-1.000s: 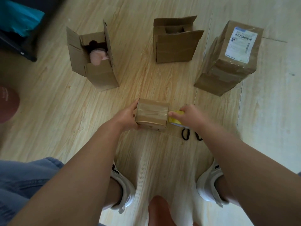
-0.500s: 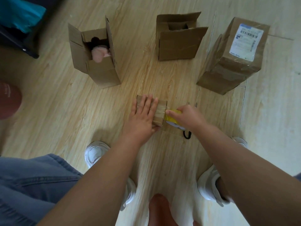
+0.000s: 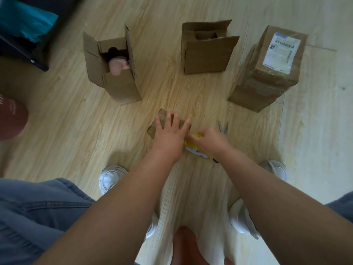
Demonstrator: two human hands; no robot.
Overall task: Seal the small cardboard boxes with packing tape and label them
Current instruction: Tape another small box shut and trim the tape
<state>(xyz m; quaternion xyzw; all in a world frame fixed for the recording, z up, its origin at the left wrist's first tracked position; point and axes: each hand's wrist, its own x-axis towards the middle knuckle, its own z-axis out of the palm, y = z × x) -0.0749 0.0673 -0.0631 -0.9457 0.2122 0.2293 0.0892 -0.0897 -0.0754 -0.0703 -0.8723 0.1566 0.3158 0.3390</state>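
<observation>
A small taped cardboard box (image 3: 159,123) lies on the wooden floor in front of me. My left hand (image 3: 169,133) presses flat on its top with the fingers spread. Just to its right, my right hand (image 3: 212,143) grips a yellow packing tape roll (image 3: 194,148) held against the box's right side. Grey scissors (image 3: 223,128) lie on the floor behind my right hand, their handles hidden. Farther back stand an open box (image 3: 114,73) with something pink inside, an open box (image 3: 207,48) with its flap folded forward, and a sealed box (image 3: 267,73) bearing a white label (image 3: 281,51).
My white shoes (image 3: 111,177) rest on the floor either side of my arms. A reddish-brown round object (image 3: 11,117) sits at the left edge. Dark furniture with a teal item (image 3: 24,20) fills the top left corner.
My left hand moved from the box's left side onto its top and now presses it flat. The box has turned slightly. The right hand keeps the tape roll at the box's right side.
</observation>
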